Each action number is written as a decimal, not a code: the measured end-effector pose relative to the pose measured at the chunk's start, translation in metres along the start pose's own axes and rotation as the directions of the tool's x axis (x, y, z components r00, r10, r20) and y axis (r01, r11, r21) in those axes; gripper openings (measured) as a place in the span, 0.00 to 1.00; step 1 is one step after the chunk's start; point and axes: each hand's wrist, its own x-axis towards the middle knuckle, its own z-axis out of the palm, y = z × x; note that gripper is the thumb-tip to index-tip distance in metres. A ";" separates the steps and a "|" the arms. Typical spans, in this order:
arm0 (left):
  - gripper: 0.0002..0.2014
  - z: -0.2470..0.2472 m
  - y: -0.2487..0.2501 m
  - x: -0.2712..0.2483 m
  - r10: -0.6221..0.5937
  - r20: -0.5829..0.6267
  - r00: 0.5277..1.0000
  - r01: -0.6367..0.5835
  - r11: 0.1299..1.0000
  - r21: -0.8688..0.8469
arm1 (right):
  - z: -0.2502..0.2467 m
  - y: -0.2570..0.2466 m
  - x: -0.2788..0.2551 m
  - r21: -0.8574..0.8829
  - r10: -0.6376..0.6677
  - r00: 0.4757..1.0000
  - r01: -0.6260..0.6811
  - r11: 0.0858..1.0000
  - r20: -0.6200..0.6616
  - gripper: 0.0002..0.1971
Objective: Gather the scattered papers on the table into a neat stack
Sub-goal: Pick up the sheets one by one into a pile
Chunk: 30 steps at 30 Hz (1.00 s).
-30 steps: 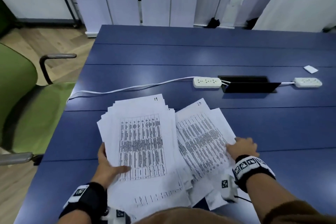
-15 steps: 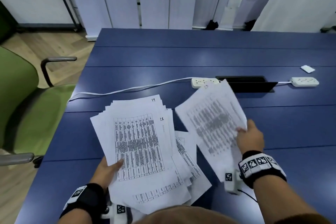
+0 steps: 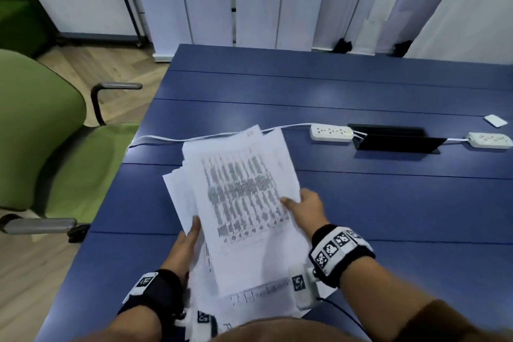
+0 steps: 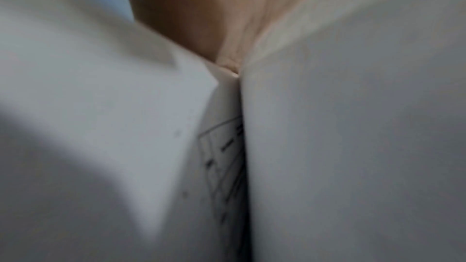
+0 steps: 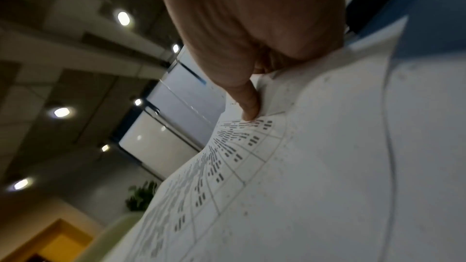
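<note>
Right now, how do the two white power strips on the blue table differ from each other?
The left power strip lies left of the black cable hatch; the right power strip lies right of it, near the picture's edge. A long white cable runs from the left power strip toward the table's left edge and behind the papers; the right power strip shows only a short lead into the hatch. Both are white, flat on the table, sockets up.

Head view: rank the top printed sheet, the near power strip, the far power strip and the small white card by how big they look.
1. top printed sheet, far the largest, though nearest the camera.
2. near power strip and far power strip: alike, so no ranking between them.
3. small white card, smallest.
</note>
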 end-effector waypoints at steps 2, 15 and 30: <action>0.50 -0.003 0.002 0.004 -0.064 0.051 0.997 0.064 0.998 0.008 | 0.021 0.012 -0.003 -0.138 0.033 0.996 -0.022 0.990 0.084 0.12; 0.25 -0.004 -0.005 0.024 -0.042 0.014 0.999 0.040 0.992 0.123 | 0.035 0.024 0.000 -0.431 0.124 0.962 -0.007 0.902 0.243 0.15; 0.18 -0.050 0.028 -0.002 0.003 -0.220 0.976 -0.011 0.999 -0.036 | -0.025 0.054 0.037 -0.698 0.151 0.984 -0.042 0.715 0.095 0.13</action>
